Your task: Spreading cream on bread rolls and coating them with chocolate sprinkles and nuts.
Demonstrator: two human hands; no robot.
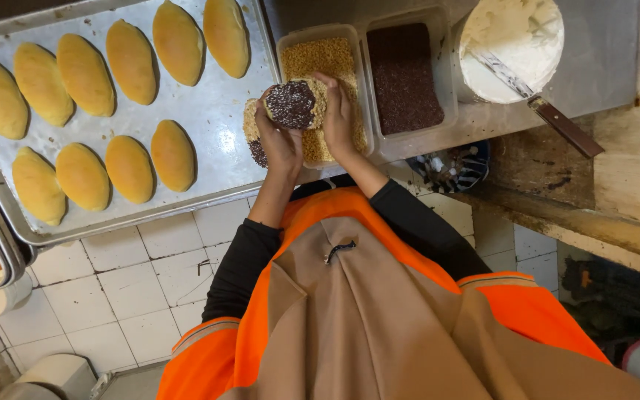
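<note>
Left hand: the left hand (pixel 279 141) is curled closed around a cut bun (pixel 294 104), fingers wrapped under it, thumb side up against its edge.
Right hand: the right hand (pixel 337 115) is closed on the same bun from the other side, fingers pressed flat along its rim, so both hands grip it together.
Bun in hand: its upturned face is coated in dark chocolate sprinkles, with a ring of pale crumbs round the edge. It sits between the two palms, raised just above the tub under the right hand.
Second piece: a crumb-and-sprinkle coated piece (pixel 252 133) shows just beside the left hand, on its outer side, partly hidden by the fingers; I cannot tell whether it is joined to the bun.
Crumb tub: a clear plastic tub of golden crumbs (pixel 332 55) lies directly under and beyond the right hand.
Sprinkle tub: a matching tub of dark chocolate sprinkles (pixel 404 74) stands touching the crumb tub, on the far side from the left hand.
Cream bucket: a round white bucket of pale cream (pixel 516 37) stands further out past the right hand, with a knife (pixel 538 104) resting across its rim, its wooden handle sticking out.
Baking tray: a metal tray (pixel 216 126) stretches out from the left hand, carrying plain golden buns (pixel 131 59) in two rows.
</note>
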